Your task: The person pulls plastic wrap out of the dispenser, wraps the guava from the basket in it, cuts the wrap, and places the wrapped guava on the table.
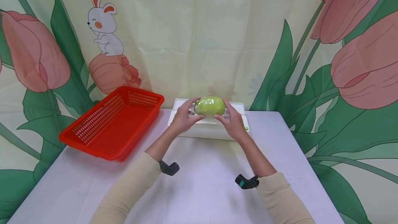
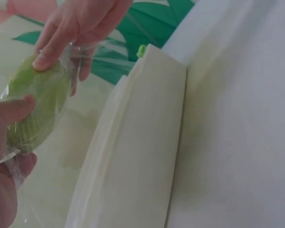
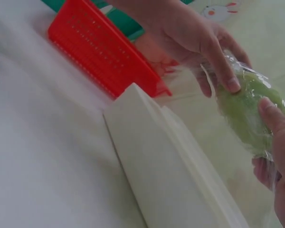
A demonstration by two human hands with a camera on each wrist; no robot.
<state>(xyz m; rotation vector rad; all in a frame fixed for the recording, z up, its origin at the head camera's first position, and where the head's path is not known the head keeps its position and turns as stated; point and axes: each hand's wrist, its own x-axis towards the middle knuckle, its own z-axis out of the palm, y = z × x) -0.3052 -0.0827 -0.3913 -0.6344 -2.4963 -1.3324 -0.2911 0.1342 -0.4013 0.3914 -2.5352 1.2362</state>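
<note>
Both hands hold up a green oval fruit (image 1: 209, 106) wrapped in clear plastic film. The left hand (image 1: 184, 117) grips its left end, thumb across the near side. At the other end, the right hand (image 1: 233, 121) grips it in the same way, fingers behind. Loose film (image 2: 104, 51) bunches and trails around the fruit's ends in the left wrist view. Just below the fruit stands a long white box (image 1: 205, 133) with its lid (image 1: 239, 107) raised at the back. A small green part (image 2: 141, 51) shows at the box's right end.
A red plastic basket (image 1: 136, 137) with slotted sides sits at the table's left. The white-covered table (image 1: 199, 182) ends behind the box at a curtain (image 1: 192, 37) printed with tulips and a rabbit. Dark wrist cameras (image 1: 169, 168) are worn on both wrists.
</note>
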